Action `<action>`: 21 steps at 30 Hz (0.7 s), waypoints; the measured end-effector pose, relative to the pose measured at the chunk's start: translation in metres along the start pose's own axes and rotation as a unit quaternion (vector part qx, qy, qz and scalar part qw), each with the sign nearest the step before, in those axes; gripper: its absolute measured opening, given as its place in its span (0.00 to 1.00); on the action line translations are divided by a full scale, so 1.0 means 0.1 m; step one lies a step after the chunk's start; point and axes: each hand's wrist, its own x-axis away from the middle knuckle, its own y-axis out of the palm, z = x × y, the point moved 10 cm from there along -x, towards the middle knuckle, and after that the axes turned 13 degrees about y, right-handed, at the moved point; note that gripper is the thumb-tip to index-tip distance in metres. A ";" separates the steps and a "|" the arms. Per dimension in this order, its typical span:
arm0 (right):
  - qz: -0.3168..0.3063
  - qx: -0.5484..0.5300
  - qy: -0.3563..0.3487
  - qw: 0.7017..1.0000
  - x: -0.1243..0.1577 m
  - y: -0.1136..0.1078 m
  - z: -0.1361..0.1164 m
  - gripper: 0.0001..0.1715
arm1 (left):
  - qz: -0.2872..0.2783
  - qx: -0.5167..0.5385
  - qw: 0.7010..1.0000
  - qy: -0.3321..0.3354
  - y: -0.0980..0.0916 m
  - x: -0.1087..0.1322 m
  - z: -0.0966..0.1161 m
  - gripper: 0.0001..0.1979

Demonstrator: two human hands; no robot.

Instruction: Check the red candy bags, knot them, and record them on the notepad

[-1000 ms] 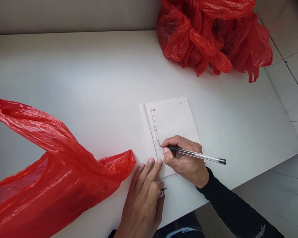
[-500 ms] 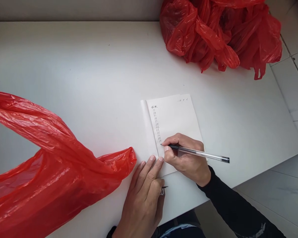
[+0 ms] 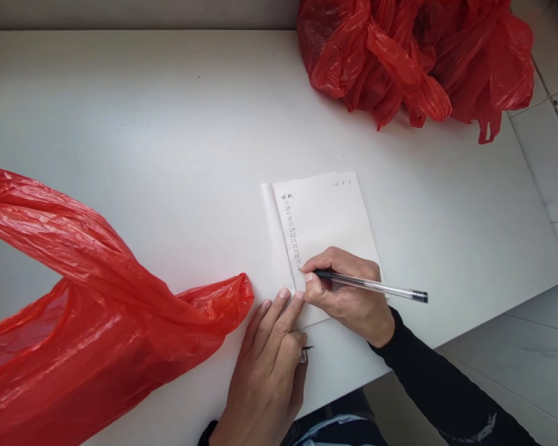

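My right hand (image 3: 348,291) is closed round a clear-barrelled pen (image 3: 376,284) with a black grip, its tip on the page of a small notebook (image 3: 330,217). Handwritten numbers run down the left side of that page, under a short heading, and a faint date stands at the top right. My left hand (image 3: 270,365) presses its outstretched fingertips on the notebook's lower left edge. Between its curled forefinger and thumb sits a small clear pen cap (image 3: 303,354) with a dark clip, partly hidden by the fingers.
On the white table (image 3: 167,155), a red plastic bag (image 3: 121,322) lies at the left, close to my left hand. More bunched red bags (image 3: 400,68) lie at the back right. The table's edge slants along the right, above a tiled floor (image 3: 530,347).
A new digit now shows at the pen tip below the last number in the column. The whole view has shifted slightly; my left hand keeps its place on the notebook.
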 end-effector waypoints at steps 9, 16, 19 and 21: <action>0.015 -0.008 0.023 1.000 0.00 -0.05 0.04 0.11 | 0.006 0.000 1.000 -0.004 -0.01 0.00 0.00 0.12; 0.021 -0.004 0.032 0.999 -0.01 -0.04 0.06 0.09 | 0.008 -0.001 1.000 -0.003 -0.03 0.00 0.00 0.12; 0.021 -0.003 0.029 0.999 -0.01 -0.04 0.06 0.09 | 0.004 -0.004 1.000 -0.004 -0.03 0.00 0.00 0.12; 0.013 -0.004 0.029 0.999 -0.01 -0.03 0.06 0.10 | -0.001 -0.005 1.000 -0.003 -0.02 0.00 0.00 0.12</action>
